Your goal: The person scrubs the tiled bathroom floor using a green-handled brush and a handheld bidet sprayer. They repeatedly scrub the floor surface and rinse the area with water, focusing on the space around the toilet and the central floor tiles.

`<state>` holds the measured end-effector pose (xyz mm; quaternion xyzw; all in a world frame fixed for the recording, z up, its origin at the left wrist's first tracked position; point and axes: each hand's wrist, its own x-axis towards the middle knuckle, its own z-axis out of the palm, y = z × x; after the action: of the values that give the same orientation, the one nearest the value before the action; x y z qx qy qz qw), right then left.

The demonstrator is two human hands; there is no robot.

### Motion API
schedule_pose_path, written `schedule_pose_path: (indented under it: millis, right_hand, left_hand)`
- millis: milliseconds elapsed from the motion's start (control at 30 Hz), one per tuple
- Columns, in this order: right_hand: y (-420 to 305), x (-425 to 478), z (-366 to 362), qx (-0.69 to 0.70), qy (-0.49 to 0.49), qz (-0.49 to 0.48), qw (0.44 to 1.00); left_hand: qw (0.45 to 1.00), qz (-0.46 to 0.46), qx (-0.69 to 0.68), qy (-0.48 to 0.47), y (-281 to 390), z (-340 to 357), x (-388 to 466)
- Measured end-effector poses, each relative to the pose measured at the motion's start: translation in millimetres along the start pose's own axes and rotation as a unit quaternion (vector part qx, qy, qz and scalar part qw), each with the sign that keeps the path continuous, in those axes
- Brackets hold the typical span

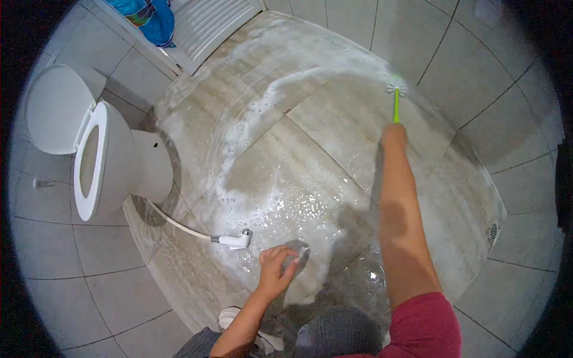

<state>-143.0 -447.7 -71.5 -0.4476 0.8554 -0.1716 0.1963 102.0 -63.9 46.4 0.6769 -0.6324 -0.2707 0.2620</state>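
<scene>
My right hand point(394, 136) stretches far forward, closed around the green handle of a scrub brush point(396, 105). The brush's white bristled head meets the floor close to the foot of the right-hand wall. Nearer to me, my left hand point(278, 270) hovers over the wet floor with thumb and fingers apart and nothing in it. A white handheld bidet sprayer point(235, 240) lies on the tiles just beyond and left of that hand, its hose point(179, 222) running back towards the toilet. Suds and water spread over the beige tiled floor point(313, 134).
At the left stands a white toilet point(116, 156) with its lid point(58, 109) raised. A white louvered door point(215, 29) is at the upper left, beside hanging blue cloth point(152, 22). Grey tiled walls point(447, 58) surround the floor, and a drain grate point(493, 232) sits in the right corner.
</scene>
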Motion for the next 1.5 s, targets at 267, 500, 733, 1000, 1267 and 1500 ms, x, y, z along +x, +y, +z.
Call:
schedule_pose_path:
  millis: [267,500,733,1000,1267,1500]
  right_hand:
    - [-106.7,-247.8,116.2,-0.007,-0.284,-0.336,0.898]
    - [-31.4,-278.4,96.4,-0.146,-0.377,-0.439,0.802]
    - [32.6,-151.6,34.7,0.036,-0.072,-0.162,0.983]
    - [117.6,-283.9,-1.7,-0.148,-0.364,-0.311,0.866]
    - [268.5,-165.7,-104.0,-0.023,-0.061,-0.015,0.998]
    - [262.7,-311.9,-54.1,0.018,-0.178,-0.172,0.969]
  left_hand:
    - [0.999,0.005,0.003,0.039,10.4,-12.8,2.7]
    - [0.994,0.004,0.027,0.105,-4.5,-33.9,-15.6]
    - [0.993,0.015,0.004,0.117,-0.6,-18.7,-22.0]
    - [0.994,0.099,-0.015,0.053,37.0,-0.4,-13.2]
    - [0.985,0.170,-0.021,-0.007,55.1,5.7,-6.6]
    - [0.970,0.240,-0.021,-0.045,82.0,11.4,14.6]
